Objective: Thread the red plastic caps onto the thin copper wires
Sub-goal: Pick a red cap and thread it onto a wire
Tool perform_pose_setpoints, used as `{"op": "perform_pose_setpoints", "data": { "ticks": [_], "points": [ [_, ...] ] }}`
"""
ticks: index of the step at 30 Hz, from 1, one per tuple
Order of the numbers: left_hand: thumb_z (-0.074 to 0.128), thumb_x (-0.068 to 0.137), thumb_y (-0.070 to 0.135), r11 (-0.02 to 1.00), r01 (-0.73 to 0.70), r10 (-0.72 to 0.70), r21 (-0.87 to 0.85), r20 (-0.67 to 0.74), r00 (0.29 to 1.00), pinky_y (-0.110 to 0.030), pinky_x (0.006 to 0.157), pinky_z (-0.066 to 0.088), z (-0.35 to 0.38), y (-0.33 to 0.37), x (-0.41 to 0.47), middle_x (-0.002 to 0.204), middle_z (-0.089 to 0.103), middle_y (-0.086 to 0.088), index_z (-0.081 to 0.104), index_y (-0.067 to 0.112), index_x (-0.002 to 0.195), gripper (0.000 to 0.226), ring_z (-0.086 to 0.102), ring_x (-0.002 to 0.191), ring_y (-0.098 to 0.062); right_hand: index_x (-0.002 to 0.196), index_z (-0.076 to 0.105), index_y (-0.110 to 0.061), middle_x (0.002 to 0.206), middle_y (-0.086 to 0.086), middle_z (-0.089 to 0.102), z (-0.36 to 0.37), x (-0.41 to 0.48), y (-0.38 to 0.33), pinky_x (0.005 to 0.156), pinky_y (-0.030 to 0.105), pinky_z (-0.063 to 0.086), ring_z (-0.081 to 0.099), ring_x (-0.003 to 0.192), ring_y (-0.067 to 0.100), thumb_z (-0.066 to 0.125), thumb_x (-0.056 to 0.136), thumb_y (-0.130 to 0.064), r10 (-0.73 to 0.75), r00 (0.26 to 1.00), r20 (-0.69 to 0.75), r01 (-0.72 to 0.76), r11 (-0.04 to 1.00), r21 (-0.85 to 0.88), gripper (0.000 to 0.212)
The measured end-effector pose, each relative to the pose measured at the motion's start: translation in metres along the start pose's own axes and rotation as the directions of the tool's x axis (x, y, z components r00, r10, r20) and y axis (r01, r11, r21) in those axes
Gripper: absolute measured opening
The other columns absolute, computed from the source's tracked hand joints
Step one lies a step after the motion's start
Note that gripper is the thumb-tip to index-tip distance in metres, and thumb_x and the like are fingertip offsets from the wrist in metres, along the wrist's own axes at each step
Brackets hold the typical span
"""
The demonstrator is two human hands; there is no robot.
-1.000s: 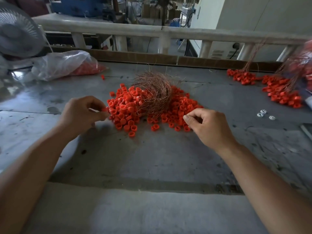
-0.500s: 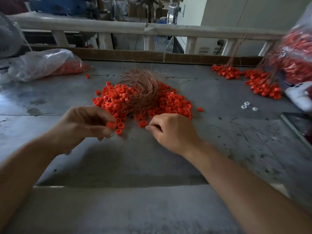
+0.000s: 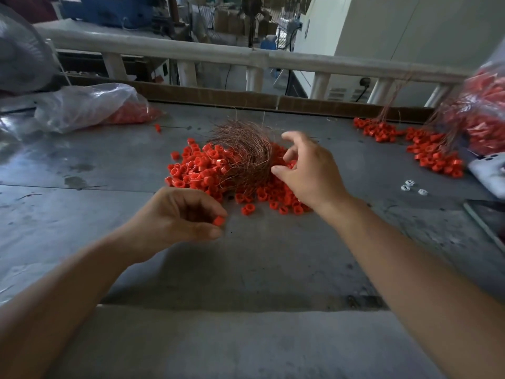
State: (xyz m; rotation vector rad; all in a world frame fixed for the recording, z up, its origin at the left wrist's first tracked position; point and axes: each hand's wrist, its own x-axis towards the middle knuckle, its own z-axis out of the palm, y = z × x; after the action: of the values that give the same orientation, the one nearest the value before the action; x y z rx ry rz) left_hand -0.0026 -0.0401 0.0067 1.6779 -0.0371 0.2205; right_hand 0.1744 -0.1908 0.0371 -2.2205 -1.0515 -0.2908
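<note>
A heap of red plastic caps lies in the middle of the grey table. A curled bundle of thin copper wires rests on top of the heap. My left hand hovers just in front of the heap and pinches one red cap between thumb and fingertips. My right hand is raised over the right side of the heap, beside the wire bundle, with its fingers spread and loosely bent and nothing held in them.
A clear plastic bag with red caps lies at the back left. Threaded caps on wires and another bag of caps sit at the back right. Small white parts lie at the right. A railing runs behind the table.
My right hand has lifted from the table in front of the heap and moved back to the wire bundle, its fingers opening. My left hand still pinches a cap and has stayed near the heap's front.
</note>
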Motion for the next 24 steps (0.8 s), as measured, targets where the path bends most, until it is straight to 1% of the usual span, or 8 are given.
{"op": "perform_pose_setpoints", "data": {
  "ticks": [3,5,8,11,14,18,22,24],
  "points": [
    [0.087,0.046,0.046,1.0,0.008,-0.008,0.006,-0.01,1.0,-0.014,0.057,0.049,-0.003,0.0,-0.001,0.071,0.07,-0.003,0.074,0.017,0.081,0.047,0.063,0.06,-0.005,0.123,0.053,-0.02,0.084,-0.009,0.054,0.006,0.005,0.002,0.072,0.022,0.037,0.052,0.078,0.011,0.072,0.076,-0.022,0.054,0.995,0.078,-0.055,0.998,0.013,0.051],
    [0.087,0.044,0.048,1.0,0.025,-0.024,0.01,-0.025,0.999,-0.014,0.057,0.05,-0.004,-0.001,0.0,0.072,0.07,-0.005,0.074,0.018,0.08,0.049,0.064,0.061,-0.006,0.115,0.061,-0.021,0.082,-0.007,0.06,0.01,0.005,0.003,0.073,0.021,0.039,0.058,0.082,0.013,0.071,0.077,-0.02,0.066,0.99,0.121,-0.065,0.998,-0.011,0.039],
    [0.087,0.045,0.046,0.999,0.03,-0.029,0.018,-0.024,0.999,-0.016,0.059,0.051,-0.005,-0.001,0.0,0.074,0.07,-0.005,0.074,0.018,0.08,0.047,0.064,0.064,-0.008,0.095,0.071,-0.015,0.092,0.001,0.069,0.014,0.004,0.004,0.081,0.022,0.044,0.063,0.088,0.016,0.069,0.079,-0.014,0.07,0.996,0.049,-0.071,0.997,0.009,0.016],
    [0.087,0.049,0.038,0.999,0.022,-0.021,0.041,-0.025,0.999,-0.015,0.058,0.05,-0.005,0.0,0.0,0.071,0.069,-0.003,0.075,0.021,0.08,0.038,0.063,0.063,-0.007,0.095,0.07,-0.012,0.096,0.004,0.068,0.012,0.001,0.005,0.081,0.025,0.046,0.063,0.081,0.018,0.07,0.077,-0.008,0.079,0.997,0.014,-0.079,0.997,0.009,0.019],
    [0.087,0.05,0.041,0.999,0.025,-0.024,0.039,-0.018,1.0,-0.016,0.058,0.05,-0.005,0.0,0.0,0.07,0.068,-0.001,0.074,0.02,0.08,0.039,0.062,0.063,-0.007,0.093,0.071,-0.011,0.086,0.005,0.071,0.006,-0.004,0.006,0.079,0.026,0.048,0.064,0.078,0.018,0.069,0.076,-0.004,0.072,0.997,-0.027,-0.072,0.997,0.021,0.018],
    [0.079,0.055,0.02,0.996,0.041,-0.038,0.079,-0.039,0.999,-0.02,0.063,0.054,-0.003,0.0,0.0,0.072,0.069,-0.001,0.074,0.02,0.078,0.024,0.063,0.067,-0.012,0.094,0.07,-0.013,0.077,-0.002,0.068,-0.002,-0.009,0.005,0.08,0.03,0.049,0.064,0.078,0.015,0.069,0.078,-0.012,0.064,0.996,-0.056,-0.063,0.998,0.019,0.016],
    [0.076,0.056,0.021,0.988,0.043,-0.034,0.15,-0.066,0.997,-0.038,0.071,0.054,-0.003,0.002,-0.002,0.079,0.069,-0.014,0.073,0.021,0.08,0.025,0.064,0.073,-0.029,0.088,0.061,-0.018,0.064,-0.018,0.054,-0.022,-0.015,-0.001,0.064,0.006,0.042,0.055,0.063,-0.006,0.069,0.079,-0.011,0.001,0.988,-0.152,0.025,0.985,0.171,0.014],
    [0.076,0.057,0.025,0.97,0.01,0.02,0.244,-0.118,0.993,-0.041,0.072,0.054,0.002,0.005,-0.003,0.083,0.069,-0.014,0.073,0.025,0.083,0.026,0.065,0.075,-0.028,0.08,0.054,-0.03,0.063,-0.017,0.057,-0.036,-0.026,-0.006,0.063,0.006,0.042,0.056,0.063,-0.006,0.071,0.077,-0.01,-0.053,0.989,-0.137,0.095,0.942,0.322,0.027]
  ]
}}
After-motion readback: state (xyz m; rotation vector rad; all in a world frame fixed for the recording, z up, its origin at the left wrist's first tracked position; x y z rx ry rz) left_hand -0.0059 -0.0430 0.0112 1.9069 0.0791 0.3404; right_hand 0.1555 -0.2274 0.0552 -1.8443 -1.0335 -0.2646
